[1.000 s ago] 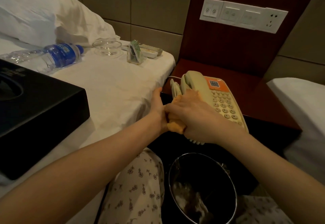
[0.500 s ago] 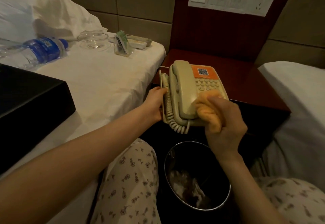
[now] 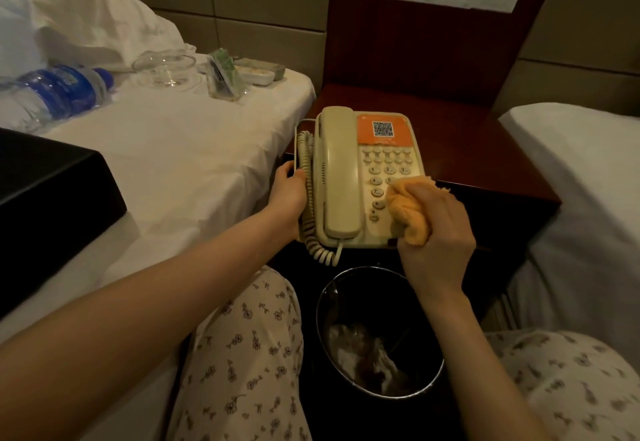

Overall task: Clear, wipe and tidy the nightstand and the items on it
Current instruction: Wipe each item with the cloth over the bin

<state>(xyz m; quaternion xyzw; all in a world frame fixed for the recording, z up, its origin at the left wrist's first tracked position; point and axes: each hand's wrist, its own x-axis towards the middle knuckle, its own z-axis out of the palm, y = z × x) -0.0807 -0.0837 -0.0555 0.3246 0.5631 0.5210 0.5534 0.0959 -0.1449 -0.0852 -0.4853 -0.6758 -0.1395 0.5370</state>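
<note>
A beige telephone (image 3: 349, 177) with an orange QR label sits at the front edge of the dark red nightstand (image 3: 460, 142), its handset on the cradle. My left hand (image 3: 289, 191) grips the phone's left side by the coiled cord. My right hand (image 3: 438, 232) holds a bunched orange cloth (image 3: 407, 212) against the lower right of the keypad. Part of the keypad is hidden under the cloth.
On the left bed lie a water bottle (image 3: 59, 94), a glass dish (image 3: 164, 68), a clear card holder (image 3: 225, 75), a small tray (image 3: 261, 71) and a black box (image 3: 48, 205). A black waste bin (image 3: 379, 333) stands below the nightstand. A second bed (image 3: 588, 198) is right.
My right hand has carried the cloth from the handset's left side across to the lower right of the keypad. My left hand stays on the phone's left edge. The camera has tilted downward.
</note>
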